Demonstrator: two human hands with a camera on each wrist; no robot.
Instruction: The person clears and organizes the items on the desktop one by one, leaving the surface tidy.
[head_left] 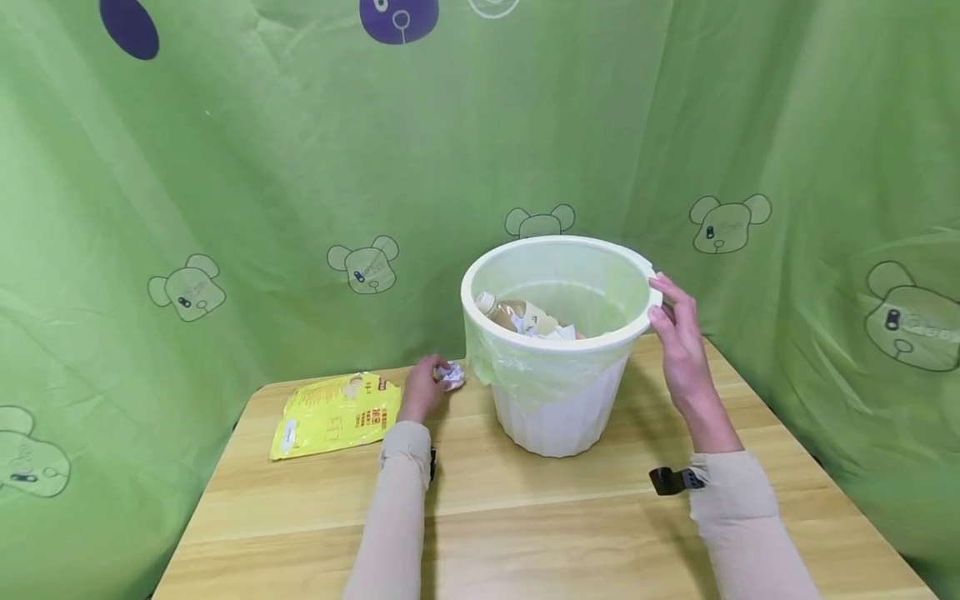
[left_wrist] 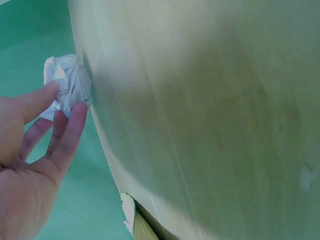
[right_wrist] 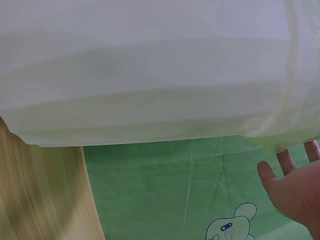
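Observation:
Between the thumb and fingers of my left hand (head_left: 422, 390) is a crumpled piece of white paper (head_left: 452, 376), at the table's far edge. The left wrist view shows the thumb and fingertips pinching this paper ball (left_wrist: 70, 82). My right hand (head_left: 684, 350) grips the right side of the rim of a white trash can (head_left: 558, 421), which stands upright on the table. A thin, pale green bag (head_left: 517, 371) lines the can and folds over its rim. Inside lie a bottle (head_left: 517, 315) with a white cap and some white paper (head_left: 561, 333).
A flat yellow package (head_left: 337, 417) lies on the wooden table (head_left: 525, 533), left of my left hand. Green curtains (head_left: 420, 150) with bear faces hang close behind the table and on both sides.

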